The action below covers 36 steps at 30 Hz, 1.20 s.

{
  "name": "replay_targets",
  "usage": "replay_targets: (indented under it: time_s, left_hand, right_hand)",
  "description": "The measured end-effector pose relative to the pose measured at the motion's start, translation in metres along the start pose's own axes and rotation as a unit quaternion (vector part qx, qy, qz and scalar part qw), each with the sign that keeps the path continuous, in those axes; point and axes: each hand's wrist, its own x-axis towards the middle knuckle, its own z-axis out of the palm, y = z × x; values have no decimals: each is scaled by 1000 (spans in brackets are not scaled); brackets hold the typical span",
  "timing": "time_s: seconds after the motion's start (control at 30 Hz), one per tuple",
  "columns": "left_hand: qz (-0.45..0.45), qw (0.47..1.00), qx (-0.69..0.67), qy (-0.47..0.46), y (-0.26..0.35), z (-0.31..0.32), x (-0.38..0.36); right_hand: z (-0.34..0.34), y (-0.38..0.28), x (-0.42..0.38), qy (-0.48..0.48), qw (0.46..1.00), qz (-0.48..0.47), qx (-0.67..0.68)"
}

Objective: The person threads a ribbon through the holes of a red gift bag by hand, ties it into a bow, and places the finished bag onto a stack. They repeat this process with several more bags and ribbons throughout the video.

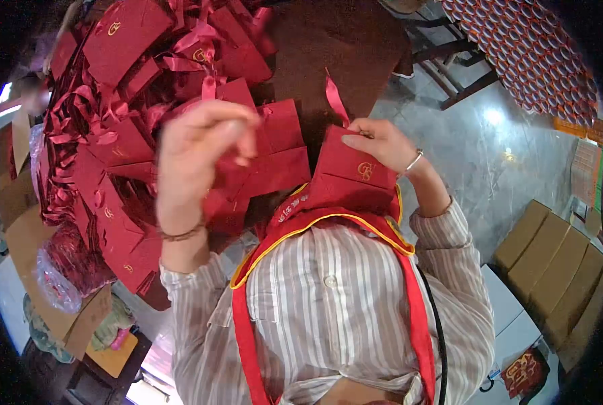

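My right hand [386, 145] pinches the top edge of a red gift bag [342, 165] between thumb and fingers. The bag carries a gold monogram and is held close in front of my apron. A red ribbon [335, 98] sticks up from its top. My left hand [203, 155] is raised over the pile, smeared by motion, its fingers bent; whether anything is in them I cannot tell. Behind and below it lie more red bags [274, 162], several with ribbons tied on. Part of this pile is hidden by the left hand.
The heap of red bags [122, 40] covers the left of the dark brown table [321, 40]. Cardboard boxes [551, 263] stand at the right on the grey floor [436, 135]. Rows of red and white round items [524, 54] lie at the top right, near dark wooden legs [470, 88].
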Motion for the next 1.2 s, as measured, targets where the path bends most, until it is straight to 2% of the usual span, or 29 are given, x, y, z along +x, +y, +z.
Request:
replay_targets:
  time_s: [0.07,0.13,0.27,0.33,0.47,0.6,0.77,0.87,0.97,1.03,1.2]
  left_hand:
    - [-75,996,40,-29,-32,16,9]
    - [-103,994,2,-33,-60,25,15]
    - [-85,996,-7,-34,-79,35,16]
    - [-94,994,-21,-44,-82,34,16]
    - [-129,991,-1,-48,-90,34,11]
    - [-162,986,-4,-40,-91,40,5]
    - [-147,988,12,-35,-94,46,1]
    - [-163,983,-69,-38,-96,47,0]
    - [-157,987,2,-38,-95,45,0]
    - [-128,991,-28,11,-93,45,-1]
    - [-91,992,-83,26,-93,43,-1]
  right_hand:
    - [0,4,0,-2,1000,2,6]
    - [2,8,-1,3,1000,-19,22]
    - [-1,4,-5,-4,998,-54,27]
    - [-3,3,-7,-43,994,-36,96]
    - [-2,13,-6,-23,993,-46,104]
    - [-6,1,-11,-55,985,-47,156]
    - [-7,1,-9,-40,992,-50,110]
    - [-7,2,-4,-39,992,-30,117]
    - [-4,1,1,-39,994,-42,90]
    - [0,-2,3,-46,991,-55,110]
    - [10,-20,1,-26,994,-59,89]
